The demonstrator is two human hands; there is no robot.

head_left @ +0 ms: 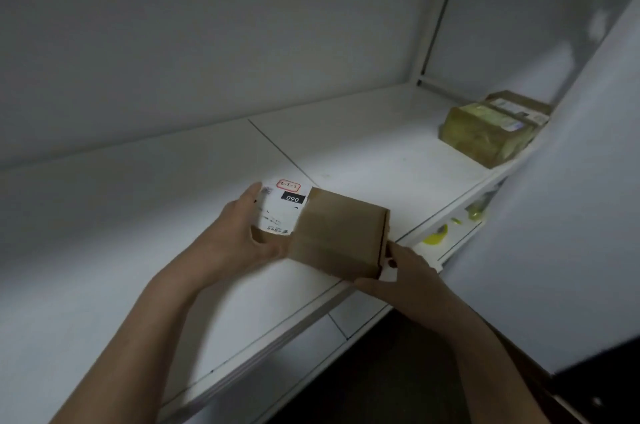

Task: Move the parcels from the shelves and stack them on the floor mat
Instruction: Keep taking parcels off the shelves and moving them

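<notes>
**A:** Cardboard parcel (337,233), brown, white label (282,209) on top. Position?

**B:** At the front edge of the white shelf (363,153), between both hands. Left hand (242,233) curled round the labelled end, thumb on top. Right hand (405,274) gripping the near right corner. Lifted or resting: cannot tell.

**A:** Progress?

**B:** Judged early for this item: carry and stacking not yet done. One further parcel (491,129), wrapped in yellowish tape, sits well apart at the shelf's far right, untouched.

**A:** Not visible?

**B:** Floor mat and any stack: out of view, only dark floor (398,371) below. Yellow things (436,236) on the lower level: partly hidden by the shelf edge, unidentifiable. Label print: blurred except "090". Other shelves: cut off.
</notes>
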